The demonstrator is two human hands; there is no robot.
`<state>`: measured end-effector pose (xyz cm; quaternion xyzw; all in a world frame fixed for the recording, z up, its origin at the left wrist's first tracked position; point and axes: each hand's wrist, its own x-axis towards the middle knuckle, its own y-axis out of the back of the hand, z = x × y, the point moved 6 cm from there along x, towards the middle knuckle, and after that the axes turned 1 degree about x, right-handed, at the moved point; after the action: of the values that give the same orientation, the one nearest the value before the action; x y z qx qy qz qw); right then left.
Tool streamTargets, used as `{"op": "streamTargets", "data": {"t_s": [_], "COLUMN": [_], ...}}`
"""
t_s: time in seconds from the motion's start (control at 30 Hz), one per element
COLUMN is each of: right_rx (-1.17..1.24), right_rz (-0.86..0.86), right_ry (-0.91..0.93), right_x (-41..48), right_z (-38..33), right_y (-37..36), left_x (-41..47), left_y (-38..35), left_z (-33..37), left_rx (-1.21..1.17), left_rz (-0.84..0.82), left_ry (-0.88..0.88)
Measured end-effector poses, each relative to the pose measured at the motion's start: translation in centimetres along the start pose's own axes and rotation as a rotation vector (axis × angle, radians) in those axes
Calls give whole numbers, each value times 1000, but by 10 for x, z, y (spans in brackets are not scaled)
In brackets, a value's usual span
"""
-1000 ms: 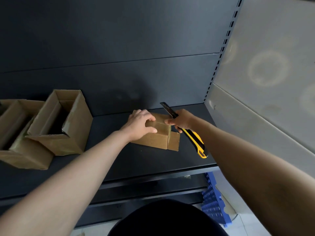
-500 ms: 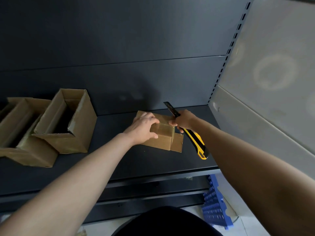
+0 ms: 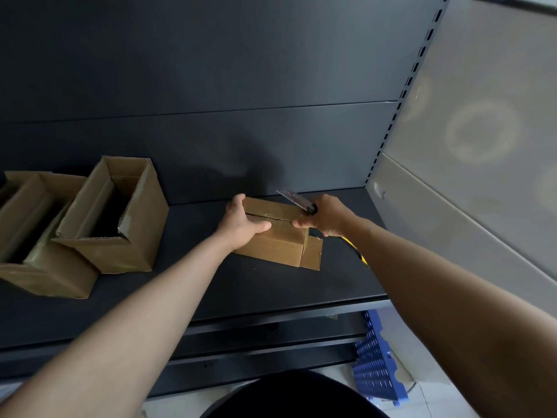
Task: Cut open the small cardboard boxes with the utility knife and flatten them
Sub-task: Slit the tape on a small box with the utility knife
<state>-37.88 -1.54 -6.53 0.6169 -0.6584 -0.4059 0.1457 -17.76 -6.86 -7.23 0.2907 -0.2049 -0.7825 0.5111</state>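
A small closed cardboard box (image 3: 280, 242) lies on the dark shelf (image 3: 271, 285), with one end flap open toward the right. My left hand (image 3: 242, 223) grips its left top edge, thumb across the top. My right hand (image 3: 325, 217) holds a yellow-and-black utility knife (image 3: 297, 200) at the box's right top corner. The extended blade points up and to the back left, above the box. A slit runs along the top seam between the flaps. Most of the knife's handle is hidden behind my right wrist.
Two larger opened cardboard boxes (image 3: 117, 218) (image 3: 39, 233) stand at the left of the shelf. A dark back panel rises behind. A perforated upright (image 3: 388, 128) and a grey wall bound the right side. A blue plastic crate (image 3: 376, 360) sits on the floor below.
My left hand has slid to the box's left end, uncovering the top seam. My right hand has risen with the knife to the box's top right corner.
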Motion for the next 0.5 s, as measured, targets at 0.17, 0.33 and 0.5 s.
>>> {"op": "streamTargets", "data": {"t_s": [0.17, 0.33, 0.5], "right_rx": [-204, -146, -71], "right_rz": [27, 23, 36], "right_ry": [38, 25, -11], "right_x": [-2, -2, -2], "right_z": [-7, -7, -4], "right_y": [1, 1, 2], "left_x": [3, 4, 4], "left_y": [6, 8, 11], "left_z": [-3, -4, 8], "left_rx": [-181, -212, -72], "left_rz": [54, 81, 115], "left_ry": [31, 86, -4]}}
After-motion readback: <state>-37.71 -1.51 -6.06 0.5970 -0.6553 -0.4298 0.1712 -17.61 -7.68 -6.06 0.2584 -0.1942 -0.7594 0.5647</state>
